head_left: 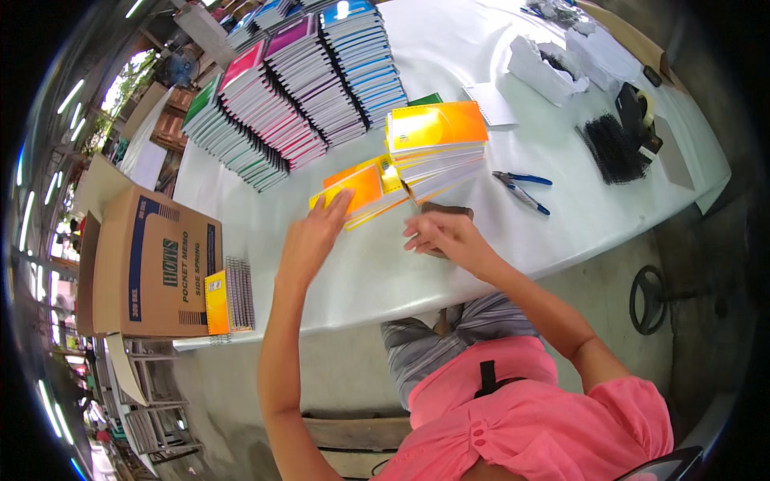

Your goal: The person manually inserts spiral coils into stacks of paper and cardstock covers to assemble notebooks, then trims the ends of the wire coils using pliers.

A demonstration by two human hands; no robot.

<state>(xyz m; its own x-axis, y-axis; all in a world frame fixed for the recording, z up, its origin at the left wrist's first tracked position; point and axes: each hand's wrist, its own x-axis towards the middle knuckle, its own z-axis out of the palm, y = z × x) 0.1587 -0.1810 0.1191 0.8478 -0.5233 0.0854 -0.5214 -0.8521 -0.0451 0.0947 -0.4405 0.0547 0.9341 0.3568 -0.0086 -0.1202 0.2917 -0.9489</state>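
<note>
My left hand [314,232] is closed on the near left edge of a small yellow-orange notebook [366,186], its fingertips on the cover. A similar notebook lies partly under it. Right of these stands a stack of orange-covered notebooks [439,127], with white page edges toward me. My right hand [446,242] hovers in front of the stack, fingers curled together, beside a dark brown block [449,212]. Whatever its fingertips hold, if anything, is too small to make out. Blue-handled pliers [523,191] lie on the table right of the stack.
Tall stacks of spiral notebooks [301,92] rise at the back left. A cardboard box [160,260] and several upright spiral notebooks [230,297] stand at the left edge. Black wire spirals [613,148], a tape dispenser [638,112] and white paper wrapping [545,70] lie on the right.
</note>
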